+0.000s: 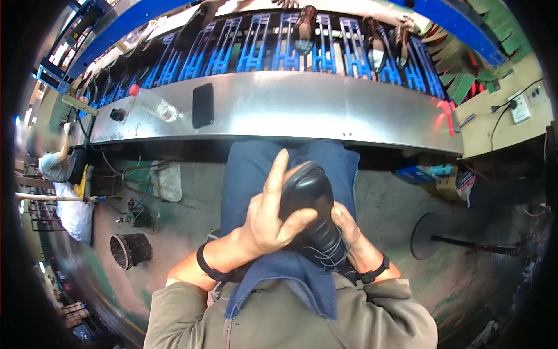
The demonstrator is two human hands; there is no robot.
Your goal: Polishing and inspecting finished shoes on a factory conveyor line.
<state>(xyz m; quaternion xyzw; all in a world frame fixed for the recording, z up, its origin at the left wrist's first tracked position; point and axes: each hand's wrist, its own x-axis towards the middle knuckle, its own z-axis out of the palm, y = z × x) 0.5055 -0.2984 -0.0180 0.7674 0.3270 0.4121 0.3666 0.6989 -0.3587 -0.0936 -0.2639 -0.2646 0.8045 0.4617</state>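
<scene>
On the far steel worktop [325,110] lie a plastic bottle [154,106] and a dark phone [203,104]. Nearer, over the lap, the left hand [267,218] is clamped on a black shoe [314,212]; the right hand [349,230] grips its right side.

a steel bench [302,110] carries a black phone [203,104] and a clear bottle [156,106].
</scene>
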